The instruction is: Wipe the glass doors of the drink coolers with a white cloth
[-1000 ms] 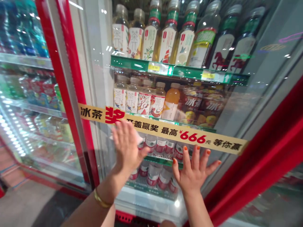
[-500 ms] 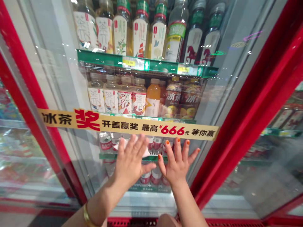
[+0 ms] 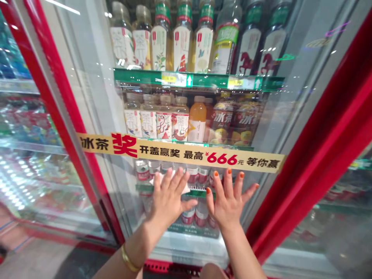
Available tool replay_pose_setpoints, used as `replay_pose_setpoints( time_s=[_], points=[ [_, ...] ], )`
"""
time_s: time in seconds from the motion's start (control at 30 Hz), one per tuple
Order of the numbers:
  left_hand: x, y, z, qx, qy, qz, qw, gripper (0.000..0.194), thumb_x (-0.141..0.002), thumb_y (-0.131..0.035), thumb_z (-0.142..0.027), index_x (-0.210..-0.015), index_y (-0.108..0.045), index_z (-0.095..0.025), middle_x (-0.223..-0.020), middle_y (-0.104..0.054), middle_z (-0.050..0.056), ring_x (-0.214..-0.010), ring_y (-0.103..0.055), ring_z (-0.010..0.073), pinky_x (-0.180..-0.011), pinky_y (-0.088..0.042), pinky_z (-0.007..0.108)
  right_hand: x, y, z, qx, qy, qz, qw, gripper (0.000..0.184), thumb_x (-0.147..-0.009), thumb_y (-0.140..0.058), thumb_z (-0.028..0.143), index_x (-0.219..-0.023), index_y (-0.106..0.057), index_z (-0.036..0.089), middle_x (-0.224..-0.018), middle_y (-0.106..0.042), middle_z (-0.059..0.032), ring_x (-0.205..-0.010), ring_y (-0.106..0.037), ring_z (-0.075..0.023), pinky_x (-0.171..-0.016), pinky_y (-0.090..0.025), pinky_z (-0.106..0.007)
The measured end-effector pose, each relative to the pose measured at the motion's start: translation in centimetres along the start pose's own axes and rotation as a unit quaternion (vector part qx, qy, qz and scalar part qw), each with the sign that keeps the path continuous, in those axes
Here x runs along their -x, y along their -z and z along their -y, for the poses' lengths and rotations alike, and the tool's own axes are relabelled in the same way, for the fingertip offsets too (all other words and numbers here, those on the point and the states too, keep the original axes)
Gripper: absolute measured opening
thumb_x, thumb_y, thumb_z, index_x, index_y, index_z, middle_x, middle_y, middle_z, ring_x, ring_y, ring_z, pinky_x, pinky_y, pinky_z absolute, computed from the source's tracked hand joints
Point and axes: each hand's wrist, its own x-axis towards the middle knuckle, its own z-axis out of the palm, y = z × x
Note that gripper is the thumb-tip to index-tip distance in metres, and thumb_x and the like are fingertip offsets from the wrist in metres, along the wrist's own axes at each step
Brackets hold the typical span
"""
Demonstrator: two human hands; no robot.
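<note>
My left hand [image 3: 168,201], with a gold bangle at its wrist, holds a white tissue [image 3: 186,188] beneath its outstretched fingers, flat toward the cooler's glass door [image 3: 197,242]. Only the tissue's edges show past the fingers. To its right, my right hand [image 3: 229,203] is open, orange-nailed fingers spread at the glass, with nothing held. Just above both hands, a yellow banner strip [image 3: 180,153] with black and red lettering runs across the door. Whether the right palm touches the glass I cannot tell.
Behind the glass, green-edged shelves [image 3: 215,80] carry rows of drink bottles [image 3: 197,120]. A red frame [image 3: 308,174] borders the door on the right and another red frame [image 3: 69,128] on the left. Neighbouring coolers stand on both sides, with floor [image 3: 35,255] at lower left.
The view has shifted, so the door, banner and both hands appear farther right. More of the left cooler and floor shows. Both hands keep nearly the same pose against the door.
</note>
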Motion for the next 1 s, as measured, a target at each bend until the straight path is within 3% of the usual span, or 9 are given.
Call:
replay_pose_setpoints(
  time_s=[0.13, 0.27, 0.37, 0.5, 0.6, 0.73, 0.87, 0.93, 1.0],
  points=[
    [3.9, 0.9, 4.1, 0.017, 0.158, 0.012, 0.987, 0.084, -0.111, -0.037, -0.056, -0.179, 0.004, -0.03, -0.189, 0.004, 0.009, -0.176, 0.007, 0.0408, -0.142, 0.004, 0.073, -0.1, 0.0, 0.1, -0.001, 0.008, -0.012, 1.0, 0.082, -0.106, -0.056, 0.039, -0.181, -0.023, 0.03, -0.191, -0.013, -0.0029, -0.178, -0.008, -0.0354, -0.14, 0.001, -0.076],
    [-2.5, 2.2, 6.6, 0.004, 0.307, -0.047, 0.951, 0.08, -0.112, -0.017, -0.056, -0.177, 0.014, -0.021, -0.187, 0.014, 0.018, -0.172, 0.007, 0.0551, -0.133, -0.002, 0.09, 0.2, -0.1, 0.0, 0.001, -0.003, -0.017, 1.0, 0.082, -0.105, -0.058, 0.039, -0.18, -0.026, 0.032, -0.189, -0.021, -0.0039, -0.177, -0.014, -0.038, -0.139, -0.004, -0.079],
    [-5.6, 1.5, 1.9, 0.004, 0.204, -0.034, 0.978, 0.093, -0.107, -0.021, -0.076, -0.179, 0.001, -0.022, -0.19, 0.004, 0.011, -0.177, 0.006, 0.0395, -0.143, 0.004, 0.072, 0.3, -0.1, 0.0, -0.006, -0.01, -0.014, 1.0, 0.082, -0.105, -0.059, 0.04, -0.18, -0.027, 0.034, -0.188, -0.025, -0.0038, -0.176, -0.018, -0.0393, -0.138, -0.007, -0.081],
    [-1.1, 0.5, -1.8, -0.014, -0.025, -0.006, 1.0, 0.083, -0.11, -0.027, -0.068, -0.179, -0.009, -0.026, -0.19, -0.001, -0.002, -0.178, 0.004, 0.0239, -0.146, 0.01, 0.052, 0.1, -0.1, 0.0, -0.011, -0.006, -0.026, 1.0, 0.08, -0.106, -0.058, 0.04, -0.18, -0.028, 0.031, -0.189, -0.02, -0.0031, -0.177, -0.016, -0.0369, -0.14, -0.004, -0.077],
    [1.5, 1.3, 2.3, -0.008, 0.072, 0.007, 0.997, 0.084, -0.111, -0.041, -0.055, -0.179, -0.004, -0.024, -0.189, 0.008, 0.004, -0.177, 0.014, 0.0282, -0.145, 0.011, 0.058, -0.1, -0.1, 0.2, -0.01, 0.001, -0.031, 0.999, 0.082, -0.105, -0.06, 0.038, -0.18, -0.028, 0.031, -0.189, -0.021, -0.0034, -0.176, -0.018, -0.0369, -0.14, -0.005, -0.076],
    [-3.8, 2.2, 5.7, 0.029, 0.277, -0.035, 0.96, 0.087, -0.112, -0.034, -0.055, -0.178, 0.01, -0.02, -0.188, 0.014, 0.013, -0.176, 0.017, 0.0329, -0.143, 0.009, 0.068, -0.3, 0.0, 0.3, -0.003, 0.0, -0.035, 0.999, 0.082, -0.105, -0.058, 0.037, -0.18, -0.026, 0.03, -0.19, -0.019, -0.0021, -0.177, -0.015, -0.0339, -0.142, -0.003, -0.072],
    [-6.8, 1.4, 0.1, 0.014, 0.096, -0.034, 0.995, 0.093, -0.107, -0.025, -0.075, -0.179, -0.001, -0.021, -0.19, 0.005, 0.007, -0.177, 0.011, 0.0299, -0.144, 0.011, 0.059, -0.3, 0.2, 0.2, -0.01, -0.001, -0.034, 0.999, 0.079, -0.107, -0.055, 0.039, -0.18, -0.026, 0.029, -0.189, -0.019, -0.0018, -0.177, -0.014, -0.0326, -0.142, -0.002, -0.071],
    [-4.7, 0.8, -1.8, 0.006, -0.011, -0.015, 1.0, 0.093, -0.107, -0.027, -0.076, -0.179, -0.006, -0.022, -0.19, -0.003, 0.005, -0.178, 0.004, 0.0257, -0.146, 0.009, 0.053, -0.2, 0.1, 0.1, -0.013, -0.002, -0.035, 0.999, 0.079, -0.107, -0.055, 0.04, -0.18, -0.027, 0.029, -0.19, -0.019, -0.0025, -0.177, -0.015, -0.0338, -0.141, -0.003, -0.072],
    [-1.7, 1.0, -0.7, 0.012, -0.021, -0.004, 1.0, 0.091, -0.106, -0.033, -0.075, -0.18, -0.007, -0.027, -0.19, -0.01, 0.003, -0.178, 0.001, 0.0235, -0.146, 0.007, 0.049, 0.0, 0.0, 0.1, -0.016, -0.002, -0.035, 0.999, 0.081, -0.105, -0.058, 0.04, -0.18, -0.028, 0.03, -0.189, -0.021, -0.003, -0.177, -0.017, -0.0357, -0.141, -0.004, -0.073]
  ],
)
